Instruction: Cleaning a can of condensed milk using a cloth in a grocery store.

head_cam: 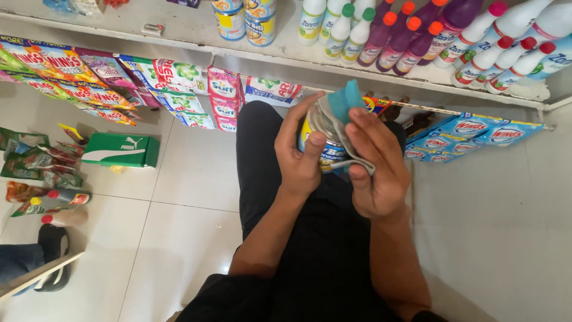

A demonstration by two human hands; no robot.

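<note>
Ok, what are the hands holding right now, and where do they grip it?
The left hand grips a tin can around its side. The right hand holds a teal cloth against the can's top.

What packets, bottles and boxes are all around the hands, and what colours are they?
Tin can: held in left hand, yellow and blue label, silver top.
Cloth: teal, pressed on the can by right hand.
Sachet strips: hanging under the shelf's edge, red, yellow, pink, green.
Bottles: on the shelf, white and purple, coloured caps.
Green box: on the floor, left.
Blue packets: hanging right.
</note>
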